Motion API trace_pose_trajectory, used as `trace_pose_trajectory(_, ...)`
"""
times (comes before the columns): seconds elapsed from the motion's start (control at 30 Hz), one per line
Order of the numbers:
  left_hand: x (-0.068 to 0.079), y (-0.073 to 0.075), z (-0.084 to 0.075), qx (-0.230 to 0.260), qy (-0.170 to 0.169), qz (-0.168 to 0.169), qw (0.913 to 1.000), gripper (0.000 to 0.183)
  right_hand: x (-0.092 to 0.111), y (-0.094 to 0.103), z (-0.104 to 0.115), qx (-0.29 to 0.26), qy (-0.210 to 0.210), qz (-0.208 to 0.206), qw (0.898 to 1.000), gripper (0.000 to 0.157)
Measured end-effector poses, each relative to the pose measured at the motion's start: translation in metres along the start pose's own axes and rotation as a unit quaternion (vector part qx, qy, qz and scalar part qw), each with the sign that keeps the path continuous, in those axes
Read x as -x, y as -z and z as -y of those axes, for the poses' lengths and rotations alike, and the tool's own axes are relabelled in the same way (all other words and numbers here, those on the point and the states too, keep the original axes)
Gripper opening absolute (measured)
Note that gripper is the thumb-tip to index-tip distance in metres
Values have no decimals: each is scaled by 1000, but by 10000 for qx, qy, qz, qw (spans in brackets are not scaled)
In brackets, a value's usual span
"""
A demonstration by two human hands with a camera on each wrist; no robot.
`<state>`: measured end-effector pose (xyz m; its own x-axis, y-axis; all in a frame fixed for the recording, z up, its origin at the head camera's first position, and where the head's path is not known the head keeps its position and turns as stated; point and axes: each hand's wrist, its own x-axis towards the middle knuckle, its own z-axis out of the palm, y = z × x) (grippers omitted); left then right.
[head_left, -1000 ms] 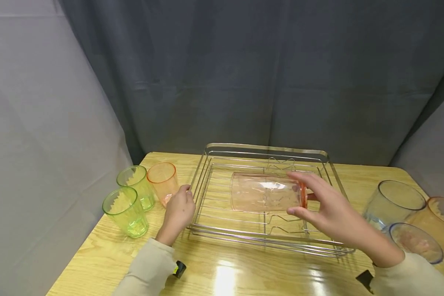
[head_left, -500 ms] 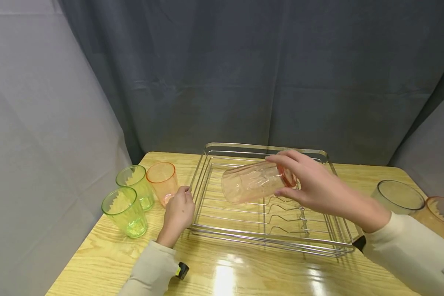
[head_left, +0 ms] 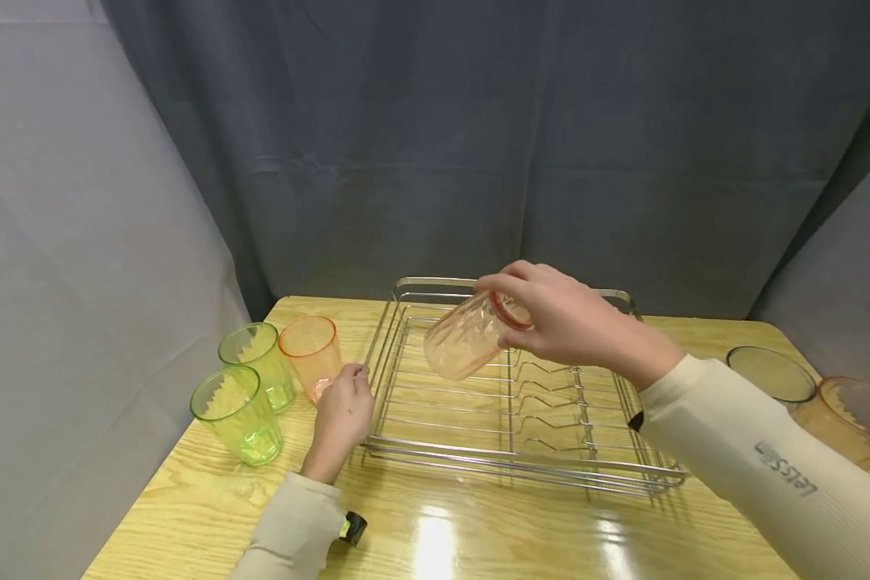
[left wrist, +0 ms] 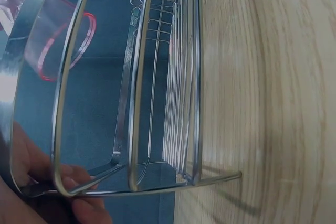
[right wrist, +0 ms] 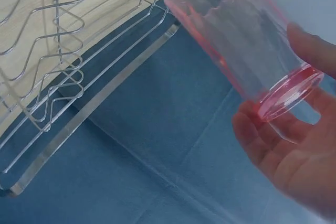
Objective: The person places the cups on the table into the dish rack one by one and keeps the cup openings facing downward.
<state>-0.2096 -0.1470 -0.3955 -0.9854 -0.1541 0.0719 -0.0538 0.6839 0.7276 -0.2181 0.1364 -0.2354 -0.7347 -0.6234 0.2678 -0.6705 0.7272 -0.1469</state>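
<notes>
I see a dk grey curtain (head_left: 420,145) behind the far edge of the wood-grain worktop (head_left: 522,532). The wire rack (head_left: 511,456) sits approx. mid worktop, nearer the far edge. My R sleeve (head_left: 754,459) slants in from the near R corner; L sleeve (head_left: 290,524) comes over the near edge. My R hand (head_left: 573,322) pinches the thick red end of a clear pinkish-orange tumbler (head_left: 464,338) btwn thumb & fingers; it's tilted over the rack, other end slanting down-L. L hand (head_left: 342,411) grips the rack's L rail. By the worktop's L edge: front green tumbler (head_left: 238,419), rear green tumbler (head_left: 279,383) & L orange tumbler (head_left: 312,358), all upright. By the R edge: dk-rimmed tumbler (head_left: 768,374) & R orange tumbler (head_left: 841,419), both partly hidden by sleeve.
</notes>
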Motion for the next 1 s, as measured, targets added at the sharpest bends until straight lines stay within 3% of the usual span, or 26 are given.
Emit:
trace_pose_trajectory(0.37,0,-2,-3,38,-32,-59,10000,43,-32,-17,-4,-312,-481,240,9981,66)
trace_pose_trajectory(0.8,5,2,-2,-20,-42,-136,9999,43,-74,-22,-6,-106,-689,397,9968,64)
trace_pose_trajectory(1.0,6,6,-1,-48,-61,-236,9997,44,-93,-37,-7,-364,-989,370,9937,68)
